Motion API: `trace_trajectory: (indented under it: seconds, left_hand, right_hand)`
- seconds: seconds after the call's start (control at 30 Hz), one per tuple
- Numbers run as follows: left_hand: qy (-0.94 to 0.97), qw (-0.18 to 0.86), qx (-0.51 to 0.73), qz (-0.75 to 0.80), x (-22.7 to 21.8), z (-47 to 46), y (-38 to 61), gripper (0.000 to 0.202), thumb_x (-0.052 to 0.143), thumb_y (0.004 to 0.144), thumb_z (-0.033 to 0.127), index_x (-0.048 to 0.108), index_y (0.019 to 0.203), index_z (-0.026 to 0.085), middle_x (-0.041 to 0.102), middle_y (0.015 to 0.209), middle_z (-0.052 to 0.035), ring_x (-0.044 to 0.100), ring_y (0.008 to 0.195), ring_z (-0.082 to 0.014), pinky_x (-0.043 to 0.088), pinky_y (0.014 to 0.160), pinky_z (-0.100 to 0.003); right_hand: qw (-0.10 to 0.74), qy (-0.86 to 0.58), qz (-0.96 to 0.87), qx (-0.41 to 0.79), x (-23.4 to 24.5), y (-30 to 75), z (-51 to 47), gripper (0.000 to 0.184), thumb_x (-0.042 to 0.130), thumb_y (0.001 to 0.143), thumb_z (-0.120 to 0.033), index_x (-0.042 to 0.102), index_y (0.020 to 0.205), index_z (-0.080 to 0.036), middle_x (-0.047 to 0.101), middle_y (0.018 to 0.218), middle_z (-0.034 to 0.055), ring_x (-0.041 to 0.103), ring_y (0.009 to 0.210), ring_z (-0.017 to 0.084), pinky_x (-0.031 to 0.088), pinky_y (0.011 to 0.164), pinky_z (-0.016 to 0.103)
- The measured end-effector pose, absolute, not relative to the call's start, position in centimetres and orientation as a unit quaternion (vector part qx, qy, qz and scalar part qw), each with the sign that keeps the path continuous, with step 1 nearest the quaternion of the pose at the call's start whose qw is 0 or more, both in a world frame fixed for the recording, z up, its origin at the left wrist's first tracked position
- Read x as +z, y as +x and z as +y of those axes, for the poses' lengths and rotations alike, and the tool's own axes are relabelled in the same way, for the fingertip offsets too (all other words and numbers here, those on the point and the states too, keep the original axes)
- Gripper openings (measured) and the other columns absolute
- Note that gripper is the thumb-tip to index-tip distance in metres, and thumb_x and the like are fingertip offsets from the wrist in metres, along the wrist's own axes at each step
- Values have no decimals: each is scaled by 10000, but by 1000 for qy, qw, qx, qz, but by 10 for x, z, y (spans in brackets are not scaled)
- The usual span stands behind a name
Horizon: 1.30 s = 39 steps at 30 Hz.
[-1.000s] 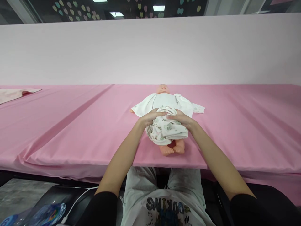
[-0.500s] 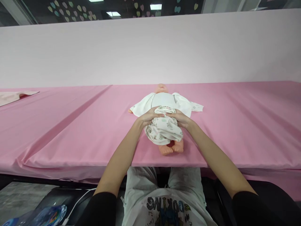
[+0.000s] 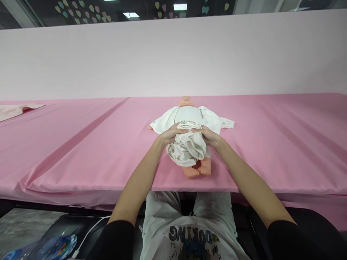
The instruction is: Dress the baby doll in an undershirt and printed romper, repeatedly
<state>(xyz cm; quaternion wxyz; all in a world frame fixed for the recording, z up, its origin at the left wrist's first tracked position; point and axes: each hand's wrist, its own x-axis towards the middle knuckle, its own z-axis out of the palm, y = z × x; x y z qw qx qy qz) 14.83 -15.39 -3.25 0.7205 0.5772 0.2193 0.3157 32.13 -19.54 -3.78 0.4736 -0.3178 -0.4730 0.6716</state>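
Note:
A baby doll (image 3: pixel 185 101) lies on its back on the pink-covered table, its feet toward me. White clothing with spread sleeves (image 3: pixel 165 118) lies about its upper body. Over the doll's lower body, a bunched white printed baby garment (image 3: pixel 187 148) is gathered between my hands. My left hand (image 3: pixel 173 133) grips its left edge, thumb on top. On the opposite edge my right hand (image 3: pixel 207 135) holds it the same way. Most of my fingers are hidden beneath the cloth. Both bare feet of the doll (image 3: pixel 197 171) show below the garment.
Pink cloth (image 3: pixel 81 151) covers the table, with creases on both sides. At the far left lies a folded pale cloth (image 3: pixel 16 111). A white wall panel (image 3: pixel 173 57) rises behind the table. Below left are a clear plastic bottle (image 3: pixel 46 247) and a white cable (image 3: pixel 90 231).
The garment's lower right part has been drawn up and bunched toward my hands, showing more of the doll's right-side leg area. Both hands keep almost the same place.

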Motion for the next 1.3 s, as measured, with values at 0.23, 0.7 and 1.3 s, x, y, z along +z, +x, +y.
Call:
trace_trajectory:
  seconds: [0.23,0.7,1.3]
  left_hand:
    - [568,723,330,213,-34,-154,146,605,799,566,140,581,1130,124,680,1033,-123,654,917,-228,506,843,-323]
    - [579,703,323,258,-25,-163,155,458,752,656,247,612,1071,112,689,1000,-121,657,866,-206,500,825,-308]
    - [543,734,346,215,-34,-154,151,490,676,732,220,562,1203,148,685,1026,-104,662,877,-192,509,816,-283]
  right_hand:
    - [488,-333,-437,678,-40,321,-194,216,637,758,-196,621,954,-104,698,859,92,660,770,205,543,726,308]
    - [493,-292,-471,671,-37,321,-197,392,788,574,-231,615,911,-128,695,857,75,653,828,231,543,724,313]
    - [462,-296,-516,658,-34,321,-203,512,816,550,-210,607,1012,-138,690,943,65,648,802,196,539,702,269]
